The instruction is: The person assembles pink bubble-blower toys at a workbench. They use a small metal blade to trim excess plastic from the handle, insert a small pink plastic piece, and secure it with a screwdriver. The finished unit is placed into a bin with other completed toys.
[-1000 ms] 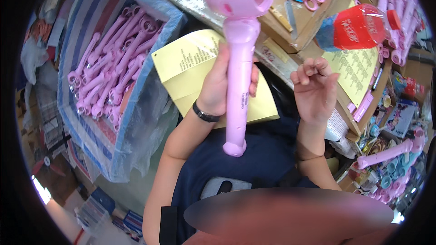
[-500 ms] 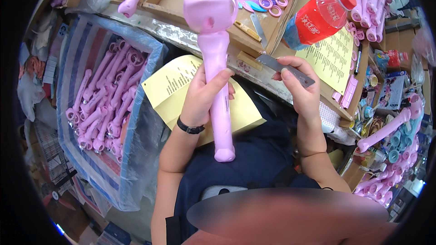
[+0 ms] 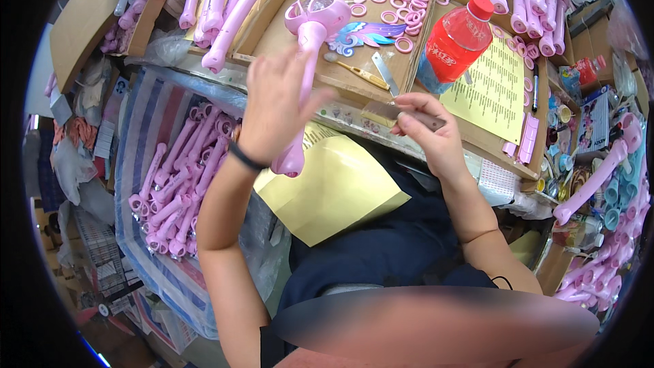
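A pink toy wand (image 3: 311,44) with a ring-shaped head leans over the table edge, its head toward the tray. My left hand (image 3: 276,105) is closed around its handle, thumb across the front; motion blurs the fingers. A dark strap circles that wrist. My right hand (image 3: 429,133) pinches a flat grey metal blade (image 3: 430,120) between thumb and fingers, near the table's front edge. Below the wand, a folded yellow paper sheet (image 3: 334,187) rests on my lap.
A cardboard tray (image 3: 272,34) holds pink rings (image 3: 398,3), a blue-purple wing piece (image 3: 371,33), a yellow-handled tool (image 3: 364,76) and a metal strip (image 3: 385,71). Right of them stands a red-labelled bottle (image 3: 453,44). A striped bag (image 3: 139,232) at left contains many pink wand handles (image 3: 180,194).
The wand has tilted, its head now farther over the tray and its lower end lifted off my lap. My left hand has moved up and left; the right still holds the blade.
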The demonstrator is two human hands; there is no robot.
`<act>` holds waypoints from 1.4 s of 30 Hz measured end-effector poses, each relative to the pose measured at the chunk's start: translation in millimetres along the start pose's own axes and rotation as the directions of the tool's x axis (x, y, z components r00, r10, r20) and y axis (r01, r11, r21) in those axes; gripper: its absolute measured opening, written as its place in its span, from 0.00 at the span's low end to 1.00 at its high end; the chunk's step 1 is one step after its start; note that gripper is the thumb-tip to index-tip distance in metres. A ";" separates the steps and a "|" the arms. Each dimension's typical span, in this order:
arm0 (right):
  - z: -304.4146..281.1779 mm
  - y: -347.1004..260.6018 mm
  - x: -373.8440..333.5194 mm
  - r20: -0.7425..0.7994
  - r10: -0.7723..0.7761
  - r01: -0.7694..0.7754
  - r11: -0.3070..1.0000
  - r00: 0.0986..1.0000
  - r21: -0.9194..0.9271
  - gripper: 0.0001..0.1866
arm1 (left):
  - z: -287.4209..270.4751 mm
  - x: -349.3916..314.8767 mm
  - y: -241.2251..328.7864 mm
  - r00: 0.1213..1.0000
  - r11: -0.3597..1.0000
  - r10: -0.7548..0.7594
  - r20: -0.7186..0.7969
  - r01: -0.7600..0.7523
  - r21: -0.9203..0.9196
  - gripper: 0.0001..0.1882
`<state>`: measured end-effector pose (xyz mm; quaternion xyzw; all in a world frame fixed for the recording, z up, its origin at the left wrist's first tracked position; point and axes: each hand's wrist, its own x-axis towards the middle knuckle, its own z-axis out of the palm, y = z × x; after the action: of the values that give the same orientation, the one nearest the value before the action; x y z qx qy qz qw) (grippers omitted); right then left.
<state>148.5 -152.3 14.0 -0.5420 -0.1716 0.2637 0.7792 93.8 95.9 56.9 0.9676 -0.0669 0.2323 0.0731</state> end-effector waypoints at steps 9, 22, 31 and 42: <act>28.6 -10.1 -5.0 0.554 -0.096 0.167 0.983 0.827 -0.080 0.20 | -56.7 -58.3 56.2 0.990 0.893 -0.035 0.139 0.094 -0.440 0.06; 14.1 81.7 5.7 0.313 -0.329 0.258 -0.199 0.891 -0.945 0.16 | -7.3 -127.5 86.0 0.730 -0.240 -0.504 0.462 0.395 -0.887 0.07; 11.0 48.3 14.5 0.347 -0.359 0.415 0.130 0.866 -0.901 0.12 | -13.8 -131.6 80.2 0.692 -0.272 -0.595 0.410 0.306 -0.912 0.09; 33.8 8.9 19.1 -0.123 0.036 0.015 0.923 0.992 0.386 0.16 | -22.9 -126.2 93.7 0.778 -0.155 -0.476 0.410 0.384 -0.910 0.07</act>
<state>143.1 -113.0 17.3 -0.3948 -0.0632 0.2611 0.8786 -43.1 20.0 29.4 0.5923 0.1206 0.1132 0.7886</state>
